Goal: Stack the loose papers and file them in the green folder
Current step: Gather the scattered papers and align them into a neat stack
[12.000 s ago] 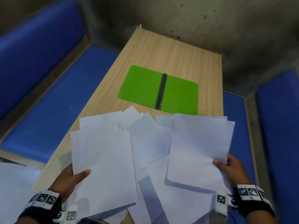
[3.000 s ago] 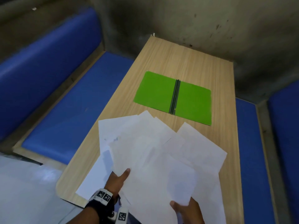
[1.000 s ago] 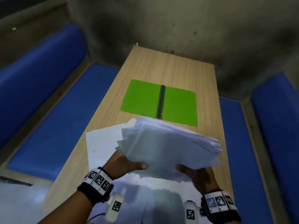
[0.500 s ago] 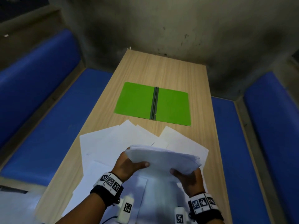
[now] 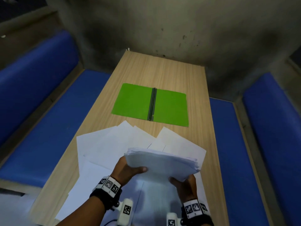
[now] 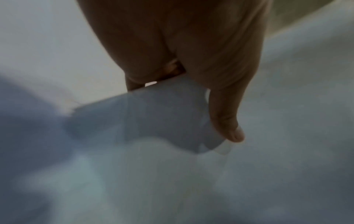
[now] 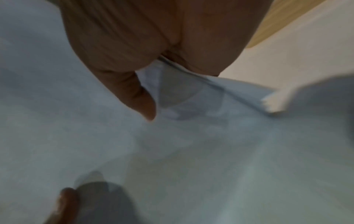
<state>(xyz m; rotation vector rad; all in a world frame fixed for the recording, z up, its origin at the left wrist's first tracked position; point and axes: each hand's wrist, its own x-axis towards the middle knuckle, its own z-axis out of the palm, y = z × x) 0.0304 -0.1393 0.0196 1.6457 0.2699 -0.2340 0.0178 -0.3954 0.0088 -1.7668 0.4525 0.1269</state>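
While the head view looks down, the left hand (image 5: 126, 170) and right hand (image 5: 185, 185) grip a stack (image 5: 162, 163) of papers between them, thumbs on top, above loose sheets (image 5: 104, 144) on the table (image 5: 162, 70); the folder (image 5: 151, 104) lies open well beyond both hands. At the left wrist, the thumb (image 6: 228, 121) clamps the stack's edge. At the right wrist, the thumb (image 7: 138, 97) pinches its corner.

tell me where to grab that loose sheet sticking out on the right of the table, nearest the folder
Take the loose sheet by its far corner, coming from the green folder side. That corner lies bare on the table; its near part is hidden under the stack both hands hold.
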